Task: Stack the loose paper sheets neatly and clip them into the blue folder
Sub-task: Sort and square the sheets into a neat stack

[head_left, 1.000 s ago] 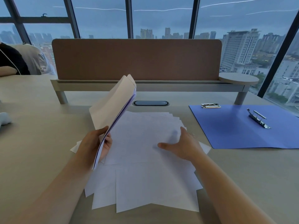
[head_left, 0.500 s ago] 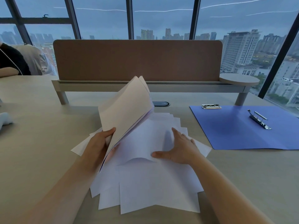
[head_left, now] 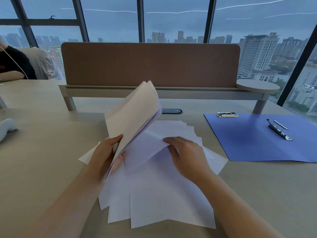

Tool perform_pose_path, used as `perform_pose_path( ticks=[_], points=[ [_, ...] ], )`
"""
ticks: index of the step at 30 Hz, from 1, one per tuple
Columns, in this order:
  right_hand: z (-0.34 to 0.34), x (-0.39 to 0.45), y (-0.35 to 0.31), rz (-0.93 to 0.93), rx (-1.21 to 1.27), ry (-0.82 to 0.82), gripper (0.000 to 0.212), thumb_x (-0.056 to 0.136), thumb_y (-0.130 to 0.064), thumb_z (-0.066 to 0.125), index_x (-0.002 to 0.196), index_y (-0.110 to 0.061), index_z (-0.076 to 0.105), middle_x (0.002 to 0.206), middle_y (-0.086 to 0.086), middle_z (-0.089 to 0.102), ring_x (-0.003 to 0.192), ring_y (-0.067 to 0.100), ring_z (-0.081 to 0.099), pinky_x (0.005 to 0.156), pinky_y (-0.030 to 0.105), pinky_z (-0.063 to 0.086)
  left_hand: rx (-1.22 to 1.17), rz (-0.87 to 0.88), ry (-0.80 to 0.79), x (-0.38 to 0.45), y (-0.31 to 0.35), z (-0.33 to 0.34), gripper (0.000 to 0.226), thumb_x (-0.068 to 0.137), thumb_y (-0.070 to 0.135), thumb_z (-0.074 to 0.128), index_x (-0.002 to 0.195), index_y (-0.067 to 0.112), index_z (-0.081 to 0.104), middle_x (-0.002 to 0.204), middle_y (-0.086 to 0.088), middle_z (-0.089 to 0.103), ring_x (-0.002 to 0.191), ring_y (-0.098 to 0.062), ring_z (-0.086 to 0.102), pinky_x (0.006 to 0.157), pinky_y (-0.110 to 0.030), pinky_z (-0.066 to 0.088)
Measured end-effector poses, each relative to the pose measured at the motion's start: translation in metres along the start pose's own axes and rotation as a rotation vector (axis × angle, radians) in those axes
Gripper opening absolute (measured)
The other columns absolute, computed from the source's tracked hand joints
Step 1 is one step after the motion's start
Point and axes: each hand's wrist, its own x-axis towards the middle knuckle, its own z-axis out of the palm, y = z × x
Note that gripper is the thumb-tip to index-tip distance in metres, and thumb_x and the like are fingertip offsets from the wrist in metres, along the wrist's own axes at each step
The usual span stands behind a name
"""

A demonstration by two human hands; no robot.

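We see our left hand (head_left: 104,155) with its fingers (head_left: 121,158) curled round the near edge of a gathered bundle of sheets (head_left: 132,117), thumb on the outer face and fingertips showing behind the paper. The bundle stands tilted, its long axis running from our hand up and away to the right, its far corners fanned slightly apart near the brown desk divider (head_left: 151,64). Our right hand (head_left: 187,155) lies palm down with fingers gently bent, the fingertips pinching up the edge of one loose sheet (head_left: 145,148), which bows upward toward the bundle. Beneath both hands, the remaining loose sheets (head_left: 163,203) lie spread in an untidy fan on the pale desk (head_left: 42,160), their long sides pointing roughly away from us. Both forearms reach in from the bottom edge, the left from the lower left, the right from the lower right. To the right, apart from the paper, the blue folder (head_left: 248,143) lies open and flat, with a metal clip (head_left: 279,128) fixed on its inner face and a second metal clip piece (head_left: 227,114) at its far left corner. At the far left, another person's arm (head_left: 10,76) rests on the desk.
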Motion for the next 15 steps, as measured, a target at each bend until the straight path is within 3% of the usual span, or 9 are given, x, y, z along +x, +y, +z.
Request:
perform_pose_path(
  ticks=[2, 4, 6, 8, 10, 12, 13, 15],
  points=[
    [-0.003, 0.001, 0.002, 0.052, 0.003, 0.12, 0.022, 0.101, -0.025, 0.051, 0.111, -0.024, 0.071, 0.092, -0.004, 0.076, 0.08, 0.025, 0.069, 0.066, 0.033, 0.049, -0.067, 0.034, -0.036, 0.003, 0.004, -0.004, 0.015, 0.084, 0.0, 0.062, 0.099, 0.001, 0.061, 0.068, -0.006, 0.07, 0.041, -0.007, 0.058, 0.038, -0.015, 0.044],
    [-0.008, 0.006, 0.006, 0.218, 0.16, 0.167, 0.023, 0.103, -0.025, 0.048, 0.087, -0.017, 0.064, 0.063, -0.003, 0.059, 0.058, 0.022, 0.053, 0.055, 0.033, 0.039, -0.141, 0.082, -0.117, 0.008, 0.006, -0.013, 0.056, 0.043, 0.0, 0.091, 0.094, 0.0, 0.069, 0.082, -0.006, 0.074, 0.043, -0.006, 0.057, 0.039, -0.013, 0.044],
    [-0.016, 0.013, 0.009, 0.512, 0.5, 0.243, 0.035, 0.101, -0.022, 0.05, 0.068, -0.013, 0.047, 0.058, -0.003, 0.04, 0.056, 0.017, 0.035, 0.055, 0.032, 0.03, -0.19, 0.124, -0.22, 0.014, 0.008, -0.022, 0.07, 0.016, 0.008, 0.098, 0.083, 0.002, 0.078, 0.089, -0.005, 0.076, 0.045, -0.004, 0.058, 0.042, -0.011, 0.044],
    [-0.02, 0.018, 0.015, 0.798, 0.859, 0.302, 0.032, 0.093, -0.018, 0.055, 0.063, -0.016, 0.043, 0.061, 0.0, 0.036, 0.062, 0.019, 0.033, 0.06, 0.03, 0.03, -0.188, 0.144, -0.245, 0.014, 0.008, -0.024, 0.071, 0.01, 0.013, 0.099, 0.078, 0.005, 0.079, 0.087, -0.003, 0.076, 0.045, -0.002, 0.056, 0.043, -0.01, 0.043],
    [-0.021, 0.018, 0.021, 0.956, 1.011, 0.287, 0.017, 0.085, -0.019, 0.055, 0.069, -0.013, 0.053, 0.07, 0.005, 0.042, 0.069, 0.019, 0.039, 0.067, 0.033, 0.035, -0.12, 0.133, -0.209, 0.008, 0.008, -0.017, 0.07, 0.013, 0.017, 0.098, 0.078, 0.01, 0.074, 0.073, 0.0, 0.071, 0.042, -0.002, 0.051, 0.041, -0.011, 0.041],
    [-0.021, 0.017, 0.026, 0.978, 1.042, 0.266, 0.022, 0.084, -0.019, 0.053, 0.084, 0.003, 0.058, 0.079, 0.005, 0.051, 0.073, 0.02, 0.046, 0.07, 0.036, 0.04, -0.018, 0.102, -0.123, 0.009, 0.011, -0.017, 0.049, 0.047, 0.019, 0.094, 0.085, 0.011, 0.064, 0.065, 0.0, 0.066, 0.04, -0.005, 0.052, 0.04, -0.016, 0.042],
    [-0.022, 0.017, 0.027, 0.964, 1.05, 0.27, 0.025, 0.086, -0.018, 0.052, 0.091, 0.006, 0.059, 0.08, 0.006, 0.054, 0.073, 0.02, 0.05, 0.071, 0.036, 0.043, 0.055, 0.081, -0.07, 0.006, 0.012, -0.016, 0.03, 0.069, 0.022, 0.082, 0.09, 0.01, 0.063, 0.067, -0.002, 0.067, 0.042, -0.009, 0.057, 0.043, -0.019, 0.047],
    [-0.022, 0.018, 0.027, 0.922, 1.041, 0.262, 0.024, 0.088, -0.017, 0.051, 0.092, 0.006, 0.06, 0.078, 0.007, 0.056, 0.071, 0.019, 0.051, 0.069, 0.034, 0.045, 0.261, 0.052, -0.005, 0.008, 0.015, -0.02, 0.028, 0.083, 0.035, 0.067, 0.101, 0.013, 0.07, 0.086, -0.008, 0.075, 0.06, -0.018, 0.07, 0.063, -0.028, 0.056]
  ],
)
